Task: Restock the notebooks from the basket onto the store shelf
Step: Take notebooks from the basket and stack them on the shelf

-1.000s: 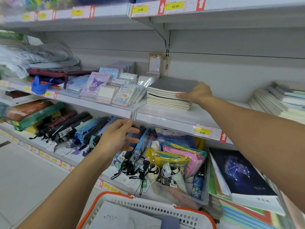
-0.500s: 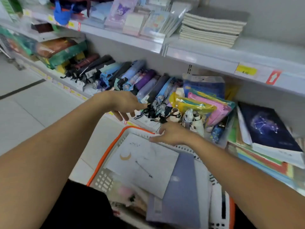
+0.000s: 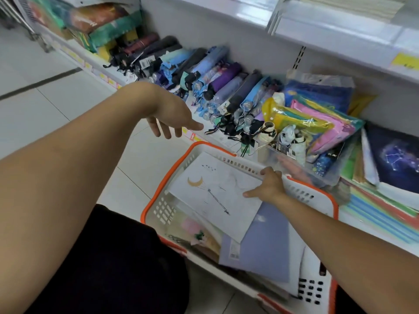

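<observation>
A white basket with an orange rim sits low in front of me. On top inside lies a white notebook with a gold crescent moon, over a lilac notebook. My right hand grips the far right edge of the white notebook, thumb on its cover and fingers curled over the edge. My left hand hangs in the air above the floor left of the basket, fingers loose and holding nothing. A stack of notebooks shows on the upper shelf at the top right.
Folded umbrellas fill the lower shelf behind the basket. Coloured plastic pouches and a dark constellation notebook lie to the right. A yellow price tag marks the upper shelf edge. Tiled floor spreads left.
My view dropped from the shelf to the basket. My right hand left the shelf stack, came down and took the edge of the white moon notebook. My left hand stayed hovering.
</observation>
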The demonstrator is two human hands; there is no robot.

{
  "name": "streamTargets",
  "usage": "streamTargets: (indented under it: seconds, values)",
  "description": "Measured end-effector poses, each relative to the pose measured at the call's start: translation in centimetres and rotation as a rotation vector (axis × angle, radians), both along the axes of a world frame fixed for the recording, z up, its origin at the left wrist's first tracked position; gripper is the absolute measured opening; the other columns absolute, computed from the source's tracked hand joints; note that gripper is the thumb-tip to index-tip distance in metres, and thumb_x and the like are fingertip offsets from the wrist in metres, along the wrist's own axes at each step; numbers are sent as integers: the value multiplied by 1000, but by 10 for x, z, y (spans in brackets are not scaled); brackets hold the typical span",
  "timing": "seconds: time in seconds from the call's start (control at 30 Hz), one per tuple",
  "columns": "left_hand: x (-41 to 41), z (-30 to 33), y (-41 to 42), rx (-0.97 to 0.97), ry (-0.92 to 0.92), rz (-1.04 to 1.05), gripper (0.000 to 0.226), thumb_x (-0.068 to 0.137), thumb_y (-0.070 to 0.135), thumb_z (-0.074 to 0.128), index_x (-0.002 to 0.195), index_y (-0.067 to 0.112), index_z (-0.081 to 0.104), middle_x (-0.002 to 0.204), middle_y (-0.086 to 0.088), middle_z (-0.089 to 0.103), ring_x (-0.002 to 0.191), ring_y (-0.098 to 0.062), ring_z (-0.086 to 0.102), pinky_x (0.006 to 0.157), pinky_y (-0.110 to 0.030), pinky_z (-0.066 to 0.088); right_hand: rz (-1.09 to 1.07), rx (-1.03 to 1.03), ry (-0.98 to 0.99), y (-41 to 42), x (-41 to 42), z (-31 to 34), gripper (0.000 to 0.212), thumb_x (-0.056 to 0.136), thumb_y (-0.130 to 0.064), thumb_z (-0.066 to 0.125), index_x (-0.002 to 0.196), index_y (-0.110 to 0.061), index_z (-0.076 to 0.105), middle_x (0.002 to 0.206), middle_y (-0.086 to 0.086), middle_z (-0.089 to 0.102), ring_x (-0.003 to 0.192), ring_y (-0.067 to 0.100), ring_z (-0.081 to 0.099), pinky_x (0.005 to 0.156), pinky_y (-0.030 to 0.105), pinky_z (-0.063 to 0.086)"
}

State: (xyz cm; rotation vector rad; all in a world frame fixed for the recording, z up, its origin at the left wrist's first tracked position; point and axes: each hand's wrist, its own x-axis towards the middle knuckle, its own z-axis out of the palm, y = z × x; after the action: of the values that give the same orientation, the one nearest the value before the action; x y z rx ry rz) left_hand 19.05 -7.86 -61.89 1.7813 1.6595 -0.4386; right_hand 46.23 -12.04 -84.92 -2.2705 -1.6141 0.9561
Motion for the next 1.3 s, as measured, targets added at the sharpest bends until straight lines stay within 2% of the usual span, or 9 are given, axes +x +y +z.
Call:
streamTargets:
  seconds: [0.1,0.27,0.47,0.57,0.7,0.83,0.97,1.13,1.3]
  values:
    - [5,2,0,18,-38,3,63,93,60,44,139,17,47,119,-2,64,101,-21,65,91,-43,55,-136,-65,213,4,5,12,68,65,-22,93,121,-3,61,114,10,62,94,23,60,68,28,46]
    - [11,3,0,-44,-40,53,69,89,68,39,110,8,67,106,-7,73,96,-25,70,89,-41,56,78,-347,563,9,12,112,11,96,-6,59,106,-1,61,89,9,73,71,16,72,57,28,60]
    - [15,14,-9,-243,-63,153,118,66,94,17,103,-5,69,96,-19,75,95,-32,72,88,-39,56,-114,21,1081,7,27,210,17,100,-8,50,111,-2,60,83,6,76,70,14,74,50,22,58]
    - [12,8,-7,-183,-387,280,98,66,87,41,111,3,67,100,-17,74,93,-34,72,83,-42,58,-118,112,1248,-1,11,208,19,101,-8,47,117,-7,58,103,8,73,83,17,74,58,27,60]
    - [14,8,-4,59,-821,533,35,90,23,65,123,10,62,109,-5,73,89,-17,71,77,-35,61,-3,-137,1012,-9,-1,161,17,100,-17,54,115,-14,62,112,12,72,92,28,73,72,41,62]
    - [24,10,-4,175,-557,464,38,87,18,71,121,5,58,109,-10,69,93,-27,68,76,-39,56,-132,-233,331,-37,12,70,54,79,-48,78,115,-14,57,102,5,65,81,16,60,74,31,51]
    - [24,12,-4,221,-488,493,41,89,17,69,124,3,55,107,-10,65,91,-28,65,78,-40,52,-399,-406,305,-82,27,23,112,47,-52,96,137,-5,49,138,9,56,121,29,57,76,34,43]
    - [13,10,4,307,-447,506,50,90,20,68,134,5,51,120,-13,62,98,-32,62,81,-41,51,-495,-414,581,-79,38,1,83,39,-22,102,111,0,68,109,16,73,93,34,72,80,52,59]
    - [8,4,8,463,-248,408,42,89,20,66,126,2,55,111,-18,61,93,-38,62,77,-42,54,-142,-245,631,-39,35,92,35,85,-1,72,117,-14,63,109,11,72,95,30,69,90,47,56]
